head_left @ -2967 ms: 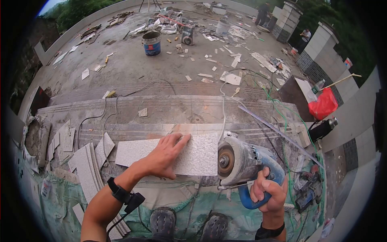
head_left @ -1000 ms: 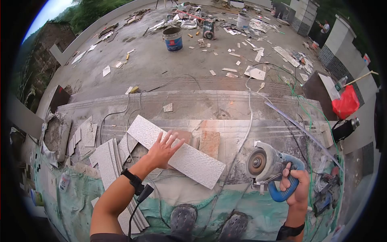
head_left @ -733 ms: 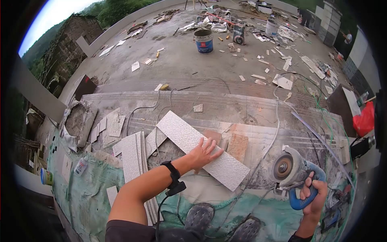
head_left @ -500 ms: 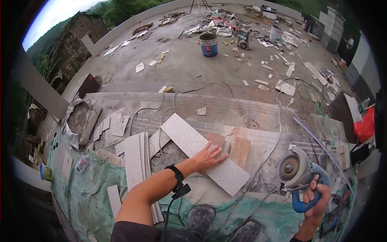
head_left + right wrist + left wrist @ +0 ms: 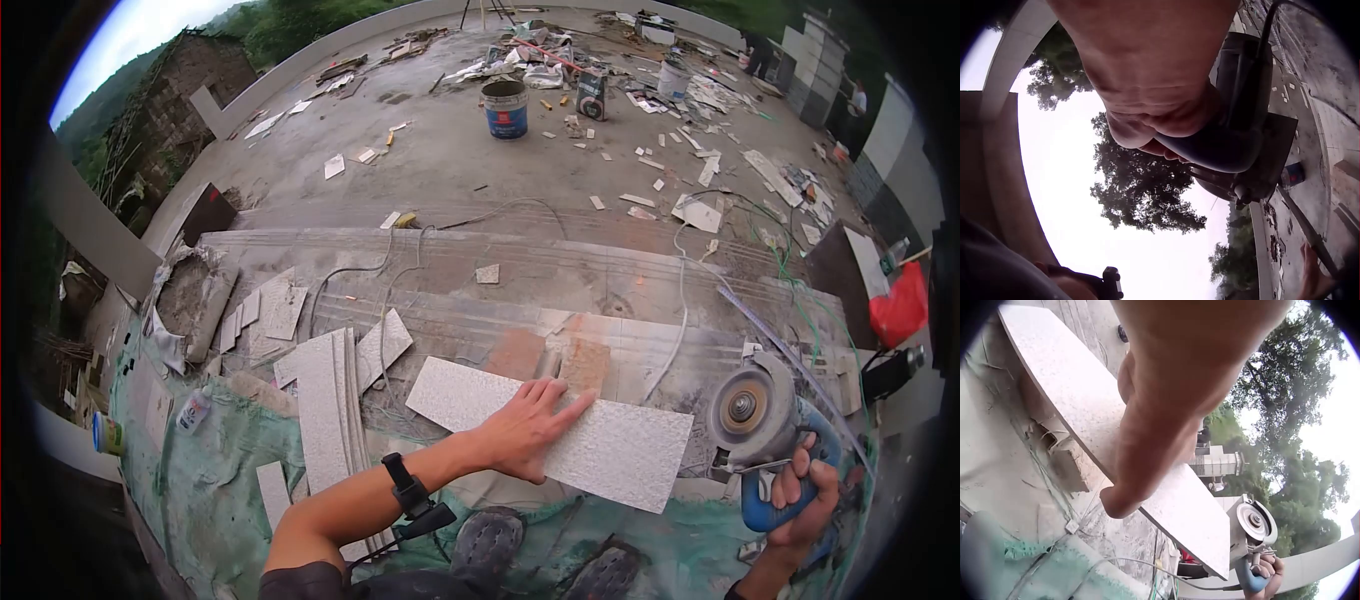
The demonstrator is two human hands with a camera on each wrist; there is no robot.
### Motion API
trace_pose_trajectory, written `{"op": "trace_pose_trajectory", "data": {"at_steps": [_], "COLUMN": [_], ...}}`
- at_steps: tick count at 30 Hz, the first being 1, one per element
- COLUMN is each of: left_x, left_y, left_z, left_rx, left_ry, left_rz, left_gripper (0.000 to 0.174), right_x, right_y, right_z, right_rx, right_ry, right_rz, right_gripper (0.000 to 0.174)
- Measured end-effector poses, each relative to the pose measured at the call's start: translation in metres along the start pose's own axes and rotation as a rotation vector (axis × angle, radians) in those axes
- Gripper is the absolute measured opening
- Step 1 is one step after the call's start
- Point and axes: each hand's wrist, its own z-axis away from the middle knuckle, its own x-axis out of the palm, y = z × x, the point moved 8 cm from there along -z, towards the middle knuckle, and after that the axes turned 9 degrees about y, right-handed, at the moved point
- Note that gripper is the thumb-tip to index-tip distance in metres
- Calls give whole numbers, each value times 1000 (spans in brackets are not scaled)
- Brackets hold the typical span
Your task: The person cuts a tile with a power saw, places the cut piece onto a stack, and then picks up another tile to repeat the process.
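In the head view my left hand (image 5: 530, 430) grips a pale, rough-faced rectangular tile (image 5: 625, 450) across its middle. The left wrist view shows a digit of this hand (image 5: 1160, 437) bent over one edge of the tile (image 5: 1066, 369). To the right, my right hand (image 5: 805, 495) holds the blue handle of a circular cutter (image 5: 768, 405), its disc facing the tile's right end, with a gap between them. The right wrist view shows the hand (image 5: 1160, 106) round the handle (image 5: 1216, 149); the disc is hidden there.
Stacked long tiles (image 5: 325, 400) lie left of the held one. Reddish pieces (image 5: 515, 353) lie beyond it. Cables (image 5: 683, 320) cross the slab, green netting (image 5: 240, 450) covers the near ground, and a blue bucket (image 5: 507, 115) stands farther back.
Since half a second ago the tile has turned to lie more crosswise, its right end nearer the cutter. Three seconds ago that end was against the cutter. The head view has shifted.
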Motion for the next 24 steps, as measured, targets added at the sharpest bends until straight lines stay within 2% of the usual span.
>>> {"op": "trace_pose_trajectory", "data": {"at_steps": [1, 5, 6, 8, 10, 16, 24], "left_x": [1, -3, -4, -7, -7, -15, -19], "left_y": [4, -14, -11, -15, -16, -16, -13], "left_z": [-2, -11, -13, -14, -12, -13, -12], "left_rx": [35, -82, -45, -111, -102, -135, -129], "left_ry": [1, 15, 9, 18, 28, 35, 56], "left_rz": [24, 45, 63, 63, 99, 128, 136], "left_gripper": [125, 127, 127, 126, 127, 130, 129], "right_x": [1, 27, 30, 38, 45, 65, 76], "right_y": [-4, -10, -8, -6, -5, -5, -1], "right_z": [3, 14, 15, 16, 18, 13, 12], "right_rx": [-8, -107, -109, -148, -174, -181, -156], "right_ry": [-2, -35, -22, -26, -9, -105, -114], "right_rz": [6, 78, 72, 104, 111, 183, 169], "right_gripper": [36, 27, 25, 23, 23, 23, 25]}}
